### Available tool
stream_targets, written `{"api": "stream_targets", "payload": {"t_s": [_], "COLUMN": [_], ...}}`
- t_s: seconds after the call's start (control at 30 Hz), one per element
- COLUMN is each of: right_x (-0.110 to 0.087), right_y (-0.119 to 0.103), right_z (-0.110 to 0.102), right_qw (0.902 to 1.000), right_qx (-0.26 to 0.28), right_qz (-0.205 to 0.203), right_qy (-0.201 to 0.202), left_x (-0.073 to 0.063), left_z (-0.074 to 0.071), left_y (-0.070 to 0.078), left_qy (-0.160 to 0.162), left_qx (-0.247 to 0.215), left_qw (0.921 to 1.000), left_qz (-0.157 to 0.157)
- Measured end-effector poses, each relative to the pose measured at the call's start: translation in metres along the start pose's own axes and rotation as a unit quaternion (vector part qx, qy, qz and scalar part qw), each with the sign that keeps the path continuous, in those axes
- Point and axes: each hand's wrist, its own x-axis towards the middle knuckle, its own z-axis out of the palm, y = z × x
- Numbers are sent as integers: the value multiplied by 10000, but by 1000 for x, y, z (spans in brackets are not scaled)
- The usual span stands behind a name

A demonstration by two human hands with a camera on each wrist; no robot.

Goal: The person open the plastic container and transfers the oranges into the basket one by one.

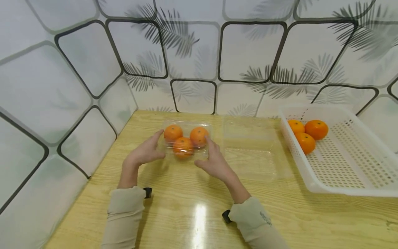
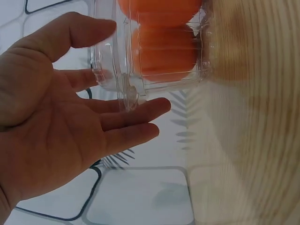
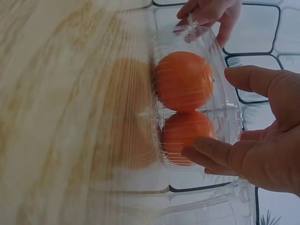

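Note:
A clear plastic clamshell box (image 1: 196, 154) stands on the table with three oranges inside, one orange (image 1: 183, 146) nearer the front than the other two. Its lid lies over the fruit. At the box's left side is my left hand (image 1: 146, 149), thumb apart and fingers extended; in the left wrist view the fingers (image 2: 140, 115) reach past the box's corner. My right hand (image 1: 216, 162) is at the other side, its fingertips (image 3: 206, 145) against or very close to the clear wall. Neither hand is curled round the box.
A second clear plastic box (image 1: 248, 162) lies unfolded to the right on the wooden table (image 1: 174, 214). Beyond it, a white perforated basket (image 1: 345, 188) holds three oranges (image 1: 316, 130) at its left end. Patterned wall covering (image 1: 192, 97) rises behind and at the left.

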Motion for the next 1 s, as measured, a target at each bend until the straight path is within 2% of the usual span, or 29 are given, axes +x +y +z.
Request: {"api": "stream_targets", "payload": {"t_s": [0.13,0.37,0.57,0.7,0.83,1.0], "right_x": [0,-4,-10,-14,-16,-17], "right_y": [-1,-7,-13,-14,-13,-13], "right_z": [-2,1,6,7,6,4], "right_qw": [9998,9994,9983,9974,9970,9958], "right_qx": [-126,-225,-533,-682,-731,-836], "right_qz": [-79,74,-15,-15,57,-81], "right_qy": [136,252,218,240,231,363], "left_x": [2,-2,-8,-8,-7,-6], "left_z": [4,7,9,11,12,11], "left_y": [5,13,23,27,28,28], "left_qy": [56,-39,-141,-114,-95,59], "left_qx": [491,810,1277,1592,1752,1939], "left_qw": [9987,9964,9906,9858,9836,9810], "left_qz": [-73,-247,-479,-524,-420,-43]}}
